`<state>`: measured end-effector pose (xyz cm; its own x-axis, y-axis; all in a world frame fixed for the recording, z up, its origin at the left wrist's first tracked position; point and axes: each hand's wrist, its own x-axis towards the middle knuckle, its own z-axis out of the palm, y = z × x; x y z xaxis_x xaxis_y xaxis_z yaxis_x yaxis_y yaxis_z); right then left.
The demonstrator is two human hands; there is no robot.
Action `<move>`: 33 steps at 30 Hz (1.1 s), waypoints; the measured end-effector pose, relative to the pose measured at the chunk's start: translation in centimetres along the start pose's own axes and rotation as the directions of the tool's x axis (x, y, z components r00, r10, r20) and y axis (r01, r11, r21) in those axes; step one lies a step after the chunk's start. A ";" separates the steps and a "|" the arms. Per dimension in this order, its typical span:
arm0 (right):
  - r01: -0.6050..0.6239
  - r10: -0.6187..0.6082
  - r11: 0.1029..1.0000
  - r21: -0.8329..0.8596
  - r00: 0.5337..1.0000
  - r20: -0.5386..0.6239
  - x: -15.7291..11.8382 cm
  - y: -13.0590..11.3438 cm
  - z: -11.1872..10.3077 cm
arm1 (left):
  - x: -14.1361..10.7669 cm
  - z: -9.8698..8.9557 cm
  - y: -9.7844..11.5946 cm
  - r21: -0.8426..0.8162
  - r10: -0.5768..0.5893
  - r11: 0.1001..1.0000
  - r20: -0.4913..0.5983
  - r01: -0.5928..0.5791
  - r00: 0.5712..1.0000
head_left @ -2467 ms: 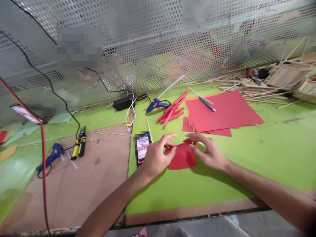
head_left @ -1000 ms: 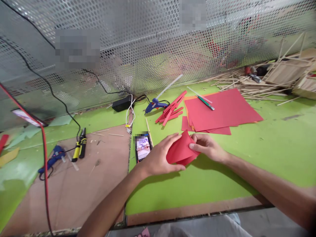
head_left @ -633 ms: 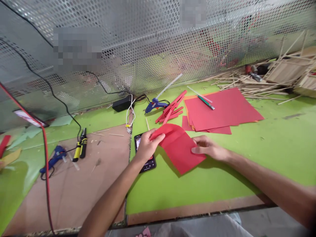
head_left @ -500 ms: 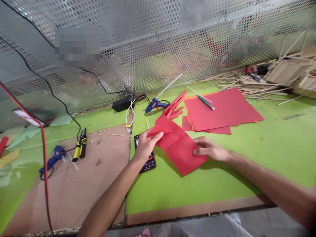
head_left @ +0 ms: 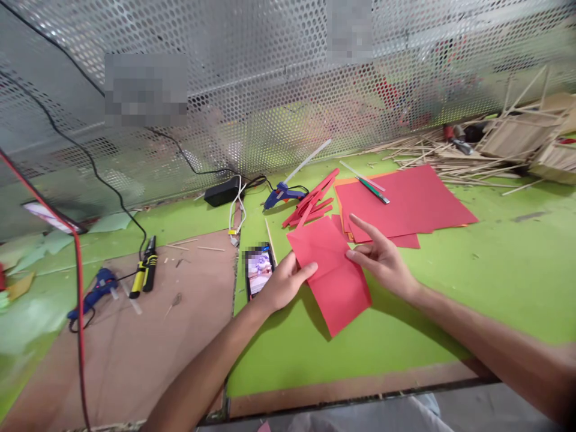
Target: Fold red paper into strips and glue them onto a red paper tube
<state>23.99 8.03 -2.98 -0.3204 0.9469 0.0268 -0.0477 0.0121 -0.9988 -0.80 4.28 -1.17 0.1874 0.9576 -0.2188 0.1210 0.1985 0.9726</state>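
A creased rectangle of red paper (head_left: pixel 339 294) is held up over the green table, its fold line running across the middle. My left hand (head_left: pixel 288 282) pinches its left edge, thumb on top and fingers beneath. At the opposite edge my right hand (head_left: pixel 382 261) grips it near the crease, thumb over the paper and index finger stretched out past it. A phone (head_left: pixel 260 270) with a lit screen lies by my left hand, partly covered by it. Red paper strips (head_left: pixel 315 198) are heaped just beyond the held sheet.
Large red sheets (head_left: pixel 414 201) lie back right with a green-handled cutter (head_left: pixel 372 190) on them. A blue glue gun (head_left: pixel 282 195) and black adapter (head_left: pixel 222 191) stand near the mesh wall. Wooden sticks (head_left: pixel 432 156) pile far right. Pliers (head_left: pixel 144 270) and another glue gun (head_left: pixel 96 294) lie left.
The red paper has turned more upright and come slightly nearer. My left hand moved right and down, uncovering the phone screen; my right hand shifted up its edge, index finger now extended.
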 end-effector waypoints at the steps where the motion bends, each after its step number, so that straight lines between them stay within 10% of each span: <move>1: 0.025 -0.025 0.999 -0.020 1.000 -0.019 0.0 0.0 0.0 | 0.0 0.2 -0.2 -0.023 -0.021 1.000 0.009 0.022 1.000; 9: 0.048 -0.050 0.999 0.020 0.997 0.067 -0.3 0.4 0.2 | -0.3 0.3 0.2 0.150 0.226 0.969 -0.212 -0.197 0.951; 17: 0.088 -0.082 0.994 -0.069 0.993 0.084 -0.2 0.6 0.0 | -0.8 0.1 0.8 0.348 0.291 0.903 -0.068 -0.251 0.954; 25: 0.279 -0.271 0.890 -0.362 0.960 0.076 -0.2 0.3 -0.8 | -1.2 0.1 2.0 0.681 0.693 0.518 0.022 -0.518 0.720; 33: 0.388 -0.370 0.817 -0.427 0.920 0.128 -0.4 -0.3 -1.0 | -1.6 0.0 2.5 0.643 0.656 0.587 -0.022 -0.492 0.755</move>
<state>25.12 7.94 -2.77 -0.3984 0.8255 0.3998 0.2407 0.5147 -0.8229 -0.79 3.23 1.59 0.1996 0.8573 0.4745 0.6060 -0.4885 0.6278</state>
